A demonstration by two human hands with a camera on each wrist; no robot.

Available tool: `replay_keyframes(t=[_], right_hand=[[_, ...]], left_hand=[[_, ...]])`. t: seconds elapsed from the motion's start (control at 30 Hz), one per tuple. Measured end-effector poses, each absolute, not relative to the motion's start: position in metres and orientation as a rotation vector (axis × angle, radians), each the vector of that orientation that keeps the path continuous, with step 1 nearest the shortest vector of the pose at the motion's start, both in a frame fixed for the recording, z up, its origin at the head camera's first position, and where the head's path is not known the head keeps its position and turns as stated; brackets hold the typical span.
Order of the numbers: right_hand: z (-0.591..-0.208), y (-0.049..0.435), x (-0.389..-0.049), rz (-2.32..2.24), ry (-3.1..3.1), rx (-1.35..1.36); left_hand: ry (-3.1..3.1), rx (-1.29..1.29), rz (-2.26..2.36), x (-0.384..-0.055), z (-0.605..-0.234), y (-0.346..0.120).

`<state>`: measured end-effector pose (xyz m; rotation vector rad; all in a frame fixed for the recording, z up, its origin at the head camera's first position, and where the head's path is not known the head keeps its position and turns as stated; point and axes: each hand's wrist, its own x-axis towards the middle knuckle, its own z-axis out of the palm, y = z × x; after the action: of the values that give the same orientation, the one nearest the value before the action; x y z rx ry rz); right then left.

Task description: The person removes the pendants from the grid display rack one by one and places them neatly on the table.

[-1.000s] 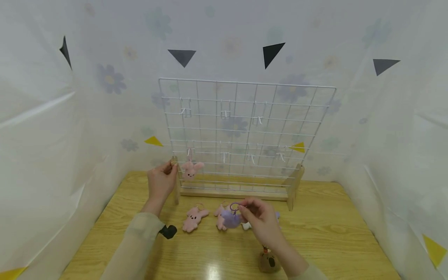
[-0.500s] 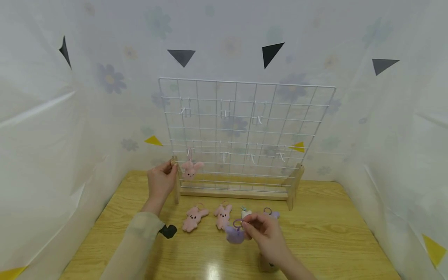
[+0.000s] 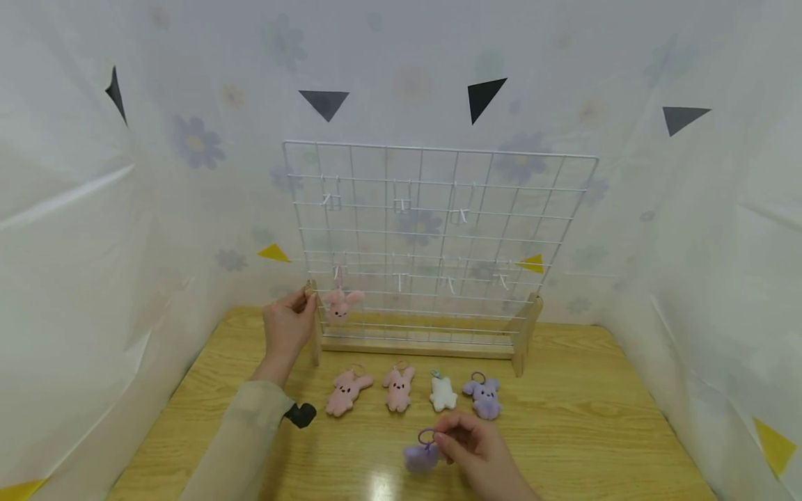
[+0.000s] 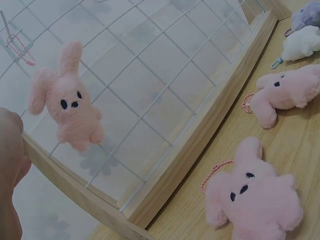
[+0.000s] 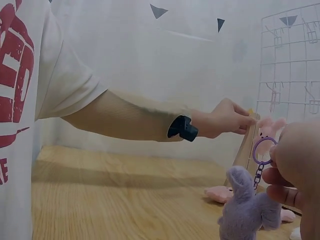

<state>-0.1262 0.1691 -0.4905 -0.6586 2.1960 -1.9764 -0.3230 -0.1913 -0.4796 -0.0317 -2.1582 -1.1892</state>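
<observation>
My left hand (image 3: 290,325) grips the top of the rack's left wooden post (image 3: 316,327). Near the front of the table, my right hand (image 3: 476,452) pinches the purple ring of a purple plush keychain (image 5: 245,207), which dangles from a short chain. A pink bunny plush keychain (image 3: 341,305) hangs on a lower-left hook of the white wire grid rack (image 3: 438,240). Before the rack lie two pink bunny keychains, one at left (image 3: 348,393) and one beside it (image 3: 398,388), then a white plush keychain (image 3: 443,394) and another purple one (image 3: 484,398).
Several white hooks, such as one at upper right (image 3: 462,214), sit on the grid in two rows. A wooden base bar (image 3: 420,348) joins the posts on the wood-grain table (image 3: 595,417). White curtain-like sheets (image 3: 702,243) surround the table.
My right hand has drawn back toward the table's front edge with the purple keychain, uncovering the white and other purple keychains. My left hand stays on the post.
</observation>
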Motion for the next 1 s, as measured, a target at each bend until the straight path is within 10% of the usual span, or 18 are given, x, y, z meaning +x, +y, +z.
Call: replay_keyframes(t=[1.0], right_hand=[[-0.511, 0.183, -0.104, -1.899, 2.156, -0.375]], left_hand=[[-2.148, -0.058, -1.152, -0.323, -0.481, -0.192]])
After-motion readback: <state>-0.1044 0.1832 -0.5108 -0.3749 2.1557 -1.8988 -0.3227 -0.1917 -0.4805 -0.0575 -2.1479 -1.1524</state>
